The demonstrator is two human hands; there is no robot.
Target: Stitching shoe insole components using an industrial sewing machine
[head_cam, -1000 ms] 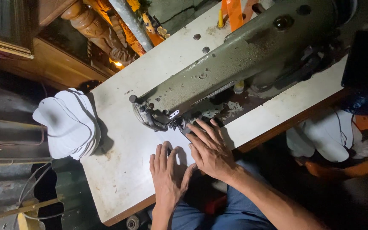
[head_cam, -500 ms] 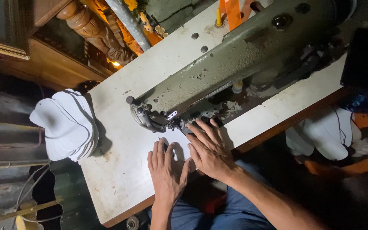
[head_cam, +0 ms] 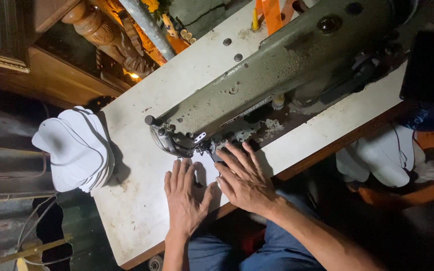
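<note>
white piece (head_cam: 203, 164) mostly under hands, needle hidden

Above the hands (head_cam: 217, 190) sits an olive-green sewing machine (head_cam: 277, 75) with dark knobs; under the hands lies a white fabric piece (head_cam: 202, 170) on the off-white, stained counter (head_cam: 141, 200); left of the hands is a white fabric stack (head_cam: 74, 148); below them, blue trousers (head_cam: 272, 251); upper left, brown carved wood (head_cam: 101, 30)

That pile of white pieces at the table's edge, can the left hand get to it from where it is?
Probably yes. The left hand lies flat on the table, and only bare tabletop shows between it and the pile of white pieces.
</note>
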